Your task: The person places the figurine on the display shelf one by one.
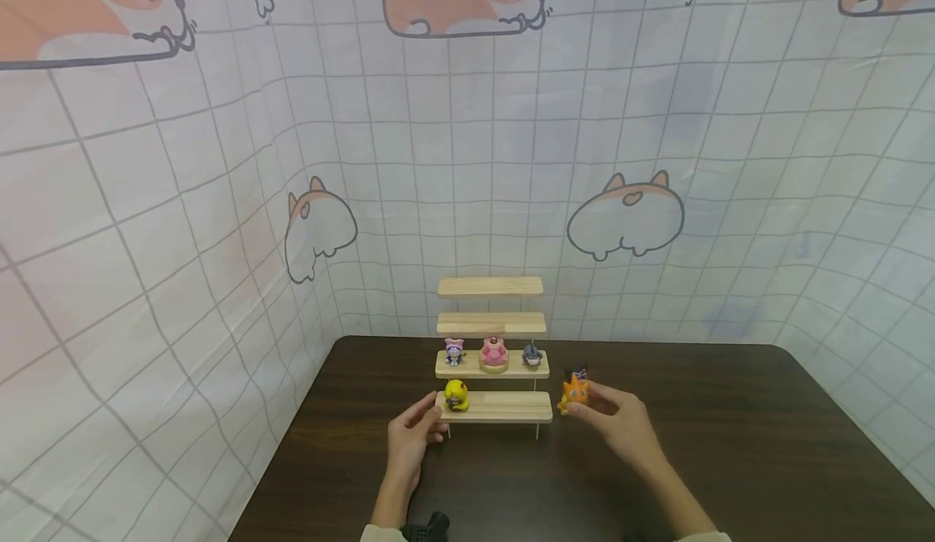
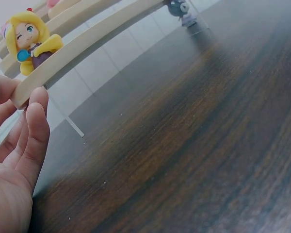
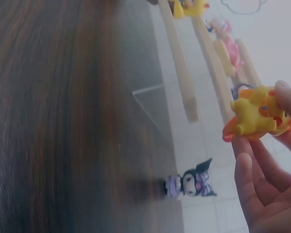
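My left hand [image 1: 409, 440] pinches the left end of the lowest board of a small wooden tiered stand [image 1: 504, 406], thumb on one side and fingers beneath in the left wrist view. Close to that thumb, a yellow-haired figurine [image 2: 30, 40] sits on the board. To the right of the stand, my right hand [image 1: 624, 428] holds an orange and yellow figurine [image 3: 257, 114] off the table between thumb and fingers. Just behind it, a black and purple figurine [image 3: 190, 184] with pointed ears stands on the table, partly hidden in the head view.
On the second board stand a white and purple figurine [image 1: 454, 352], a pink figurine [image 1: 493, 354] and a grey figurine [image 1: 532, 354]. Two bare boards rise above them. The dark wooden table [image 1: 701, 445] meets a gridded cloth backdrop [image 1: 504, 136]. A black object [image 1: 431, 527] is near my left wrist.
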A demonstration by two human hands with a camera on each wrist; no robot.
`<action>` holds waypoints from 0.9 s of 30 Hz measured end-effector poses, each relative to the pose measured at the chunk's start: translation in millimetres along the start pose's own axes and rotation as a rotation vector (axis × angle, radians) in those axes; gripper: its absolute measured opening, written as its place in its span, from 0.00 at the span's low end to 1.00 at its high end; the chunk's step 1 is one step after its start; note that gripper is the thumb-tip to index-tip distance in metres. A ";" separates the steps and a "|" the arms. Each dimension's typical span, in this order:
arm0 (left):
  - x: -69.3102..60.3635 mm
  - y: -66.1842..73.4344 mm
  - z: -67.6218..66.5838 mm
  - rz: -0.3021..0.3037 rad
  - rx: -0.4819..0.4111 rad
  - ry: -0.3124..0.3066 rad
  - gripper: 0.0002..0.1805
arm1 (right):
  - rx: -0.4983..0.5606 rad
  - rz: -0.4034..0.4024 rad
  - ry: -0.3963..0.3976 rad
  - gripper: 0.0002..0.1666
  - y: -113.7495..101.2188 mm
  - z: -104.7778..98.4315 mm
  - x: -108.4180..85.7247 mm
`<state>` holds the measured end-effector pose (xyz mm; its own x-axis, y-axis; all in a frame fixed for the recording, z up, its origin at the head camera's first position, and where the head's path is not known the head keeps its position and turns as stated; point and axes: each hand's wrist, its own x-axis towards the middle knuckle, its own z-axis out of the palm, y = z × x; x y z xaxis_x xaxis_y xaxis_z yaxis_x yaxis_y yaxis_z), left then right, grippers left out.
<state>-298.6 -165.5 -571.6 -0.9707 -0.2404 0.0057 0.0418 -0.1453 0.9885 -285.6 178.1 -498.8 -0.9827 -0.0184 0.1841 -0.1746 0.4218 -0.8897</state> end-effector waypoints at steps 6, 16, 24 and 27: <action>1.4 0.3 0.2 0.008 0.010 0.008 0.24 | 0.015 -0.041 -0.018 0.37 -6.2 12.9 -2.3; 3.9 2.8 0.0 -0.027 0.037 0.013 0.22 | 0.082 -0.061 -0.072 0.32 -20.7 33.6 -4.9; 3.8 0.1 -0.7 -0.031 0.019 0.011 0.22 | 0.124 -0.067 -0.124 0.29 -26.8 48.1 -5.4; 1.9 0.6 -0.4 -0.024 0.018 0.004 0.23 | 0.137 -0.071 -0.142 0.28 -28.3 53.0 -5.8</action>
<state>-300.4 -166.4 -571.0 -0.9703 -0.2413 -0.0189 0.0140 -0.1337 0.9909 -278.2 118.2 -496.8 -0.9647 -0.1754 0.1966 -0.2412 0.2877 -0.9268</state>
